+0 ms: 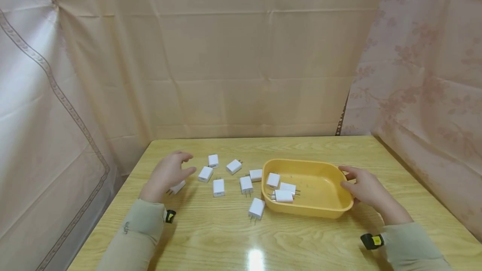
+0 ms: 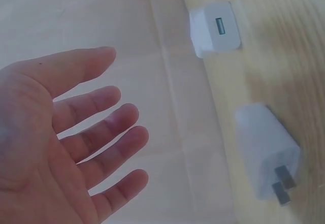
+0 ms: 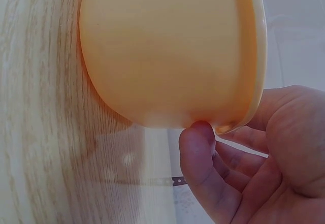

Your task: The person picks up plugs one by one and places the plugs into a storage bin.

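Several white USB charger plugs lie on the table, one of them (image 1: pixel 205 174) close to my left hand (image 1: pixel 168 175). That hand hovers with its fingers spread and nothing in it, over another charger plug (image 1: pixel 178 187) that it partly covers. In the left wrist view, the palm and fingers (image 2: pixel 129 115) are bare, and a charger plug (image 2: pixel 266 153) with two flat prongs lies beyond. My right hand (image 1: pixel 367 185) holds the right end of a yellow plastic tray (image 1: pixel 310 211) at its rim. A few charger plugs (image 1: pixel 283 196) are inside the tray, at its left end.
Between the left hand and the tray, more charger plugs are scattered, such as one (image 1: pixel 219 187) in the middle and one (image 1: pixel 257 208) touching or nearly touching the tray's front left corner. The wooden table (image 1: pixel 211 237) ends at a cloth curtain (image 1: pixel 226 74) behind.
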Demonstrator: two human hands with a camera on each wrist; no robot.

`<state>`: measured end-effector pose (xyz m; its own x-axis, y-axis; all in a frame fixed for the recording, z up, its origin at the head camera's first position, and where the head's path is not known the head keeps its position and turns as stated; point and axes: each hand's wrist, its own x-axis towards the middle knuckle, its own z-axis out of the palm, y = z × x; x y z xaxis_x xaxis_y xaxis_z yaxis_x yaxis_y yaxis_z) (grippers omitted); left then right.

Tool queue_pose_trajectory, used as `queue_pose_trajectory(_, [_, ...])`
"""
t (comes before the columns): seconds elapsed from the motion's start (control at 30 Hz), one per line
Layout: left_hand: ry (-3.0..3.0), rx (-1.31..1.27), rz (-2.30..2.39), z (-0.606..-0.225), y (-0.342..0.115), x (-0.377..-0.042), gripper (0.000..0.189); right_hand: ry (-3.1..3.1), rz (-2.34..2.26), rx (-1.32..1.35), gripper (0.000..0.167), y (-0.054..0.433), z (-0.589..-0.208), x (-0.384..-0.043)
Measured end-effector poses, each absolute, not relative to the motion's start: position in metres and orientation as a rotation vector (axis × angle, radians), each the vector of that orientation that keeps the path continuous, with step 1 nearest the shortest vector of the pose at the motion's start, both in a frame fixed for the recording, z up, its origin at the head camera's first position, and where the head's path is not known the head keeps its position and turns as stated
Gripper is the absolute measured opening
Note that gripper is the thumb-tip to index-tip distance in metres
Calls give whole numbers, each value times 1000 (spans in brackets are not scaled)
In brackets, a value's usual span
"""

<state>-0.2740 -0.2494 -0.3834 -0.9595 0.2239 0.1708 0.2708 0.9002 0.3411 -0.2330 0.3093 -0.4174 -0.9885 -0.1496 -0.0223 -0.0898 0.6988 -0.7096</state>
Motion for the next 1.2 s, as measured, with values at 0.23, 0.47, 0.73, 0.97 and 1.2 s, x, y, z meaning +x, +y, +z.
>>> queue_pose_trajectory(0.23, [-2960, -345, -562, -390, -255, -275, 48, 2808, -1181, -182, 59, 309, -417, -233])
queue_pose_trajectory(0.47, [-2982, -272, -572, -394, -257, -275, 48, 2803, -1194, -159, 59, 309, -418, -233])
queue_pose_trajectory(0.73, [-2997, -248, -583, -401, -260, -273, 48, 2818, -1191, -156, 60, 310, -421, -232])
queue_pose_trajectory(0.97, [-3011, -224, -590, -407, -262, -274, 47, 2821, -1203, -174, 60, 311, -424, -231])
queue_pose_trajectory(1.2, [-3022, -219, -606, -410, -266, -275, 48, 2819, -1233, -182, 60, 312, -424, -231])
